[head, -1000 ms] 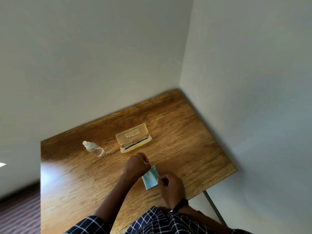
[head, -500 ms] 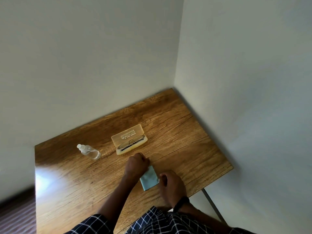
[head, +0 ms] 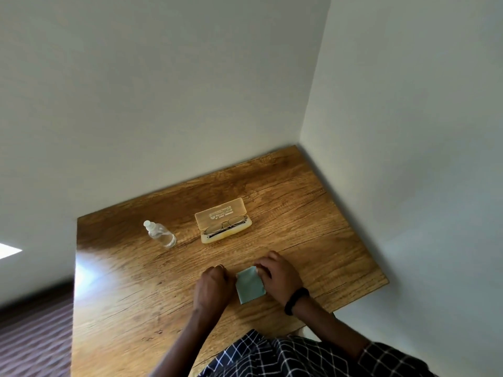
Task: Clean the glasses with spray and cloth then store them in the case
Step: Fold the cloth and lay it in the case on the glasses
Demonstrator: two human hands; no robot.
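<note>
A folded light-blue cloth (head: 249, 285) lies flat on the wooden table (head: 313, 229) near its front edge. My right hand (head: 281, 276), with a black wristband, covers the cloth's right side and pinches its far corner. My left hand (head: 215, 282) is curled into a fist at the cloth's left edge; I see nothing in it. Farther back, the glasses (head: 226, 226) lie folded in the open yellowish translucent case (head: 221, 212), whose lid is tipped back. A small clear spray bottle (head: 161, 235) lies on its side to the left of the case.
The table stands in a corner, with white walls at its back and right sides. Its left and front edges are open, and a striped floor (head: 32, 336) shows below on the left. A bright glare patch lies on the table's left part.
My right hand has moved forward onto the cloth's right side and far corner. My left hand has slid off the cloth to its left edge. The cloth has stayed on the table.
</note>
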